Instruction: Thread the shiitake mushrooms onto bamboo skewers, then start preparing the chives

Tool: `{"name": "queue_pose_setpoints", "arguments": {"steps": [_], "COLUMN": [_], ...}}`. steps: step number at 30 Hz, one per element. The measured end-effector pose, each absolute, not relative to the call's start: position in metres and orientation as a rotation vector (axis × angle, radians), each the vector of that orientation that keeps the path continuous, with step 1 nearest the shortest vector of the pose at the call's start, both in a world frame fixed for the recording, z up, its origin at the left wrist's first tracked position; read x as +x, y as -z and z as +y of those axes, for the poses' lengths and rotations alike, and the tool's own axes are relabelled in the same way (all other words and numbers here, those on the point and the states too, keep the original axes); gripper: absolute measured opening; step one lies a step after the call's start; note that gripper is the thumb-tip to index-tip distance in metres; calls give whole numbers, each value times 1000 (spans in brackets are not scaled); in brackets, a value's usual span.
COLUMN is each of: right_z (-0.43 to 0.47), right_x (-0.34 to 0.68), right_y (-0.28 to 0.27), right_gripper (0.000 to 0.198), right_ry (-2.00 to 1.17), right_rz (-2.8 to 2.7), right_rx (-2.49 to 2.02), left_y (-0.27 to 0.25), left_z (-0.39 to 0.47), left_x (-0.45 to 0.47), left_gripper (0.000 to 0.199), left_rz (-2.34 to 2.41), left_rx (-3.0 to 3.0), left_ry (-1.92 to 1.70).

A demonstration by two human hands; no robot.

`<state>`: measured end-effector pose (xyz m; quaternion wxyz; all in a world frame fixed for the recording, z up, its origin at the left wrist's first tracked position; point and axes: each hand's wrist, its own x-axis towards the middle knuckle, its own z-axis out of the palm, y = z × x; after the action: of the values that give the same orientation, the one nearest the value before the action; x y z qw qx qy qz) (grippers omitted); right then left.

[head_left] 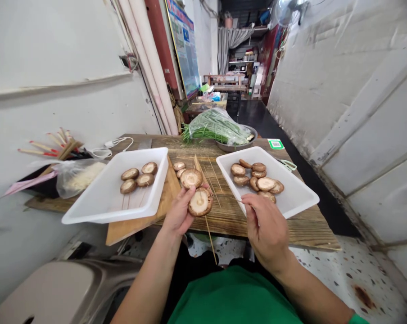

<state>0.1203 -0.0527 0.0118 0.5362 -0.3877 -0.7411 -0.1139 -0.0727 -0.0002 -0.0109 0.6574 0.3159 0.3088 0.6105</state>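
Observation:
In front of me, my left hand [181,211] is closed on two shiitake mushrooms, an upper one [191,178] and a lower one [200,202], gills facing up. A thin bamboo skewer [210,238] runs down from beneath the lower mushroom toward my lap. My right hand [266,222] is pinched at the near left rim of the right white tray [300,198]. From its fingertips a short, thin stick, apparently a skewer [236,200], points left. Several mushrooms [266,183] lie in that tray. Loose skewers [214,173] rest on the wooden table between the trays, beside small mushrooms [179,166].
The left white tray [88,209] holds skewered mushrooms [145,180] and overlaps a cutting board [132,230]. Bagged green stalks [213,126] lie in a metal bowl [249,143] at the table's back. Green-handled scissors [289,165] lie right; a plastic stool [51,292] stands lower left.

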Motion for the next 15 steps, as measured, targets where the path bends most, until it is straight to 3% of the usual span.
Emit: {"name": "queue_pose_setpoints", "arguments": {"steps": [9,15], "right_z": [-3,-45], "right_x": [96,95], "right_y": [29,12], "right_gripper": [25,24], "right_ry": [263,143], "right_rz": [-1824,-1904], "right_rx": [-1067,-917], "left_y": [7,9], "left_z": [2,0], "left_x": [-85,-81], "left_gripper": [43,45], "left_rz": [672,635], "left_rx": [648,639], "left_ry": [-1578,-1616]}}
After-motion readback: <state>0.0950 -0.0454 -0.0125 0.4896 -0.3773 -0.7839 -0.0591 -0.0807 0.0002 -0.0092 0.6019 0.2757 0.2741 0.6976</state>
